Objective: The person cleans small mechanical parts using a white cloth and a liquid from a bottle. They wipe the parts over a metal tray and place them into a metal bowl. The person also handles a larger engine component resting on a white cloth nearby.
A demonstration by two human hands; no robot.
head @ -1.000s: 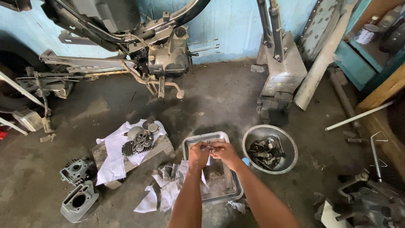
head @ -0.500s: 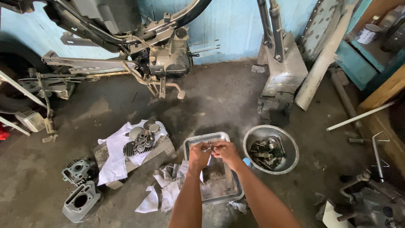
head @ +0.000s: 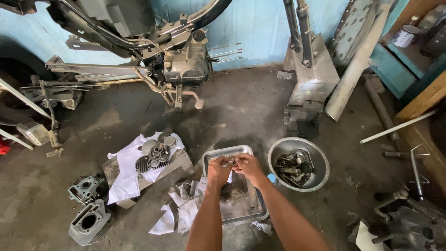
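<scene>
My left hand and my right hand meet over a rectangular metal tray on the floor. Together they pinch a small part with a bit of white cloth between the fingers; the part itself is too small to make out. The tray holds dark grime and a flat metal piece. Crumpled white rags lie just left of the tray.
A round metal bowl with oily parts stands right of the tray. Engine parts rest on a white cloth on a block; cylinder pieces lie at lower left. A stripped motorcycle frame with engine stands behind, metal stand at right.
The hands stay together over the tray, fingers shifting only slightly. The view has barely moved.
</scene>
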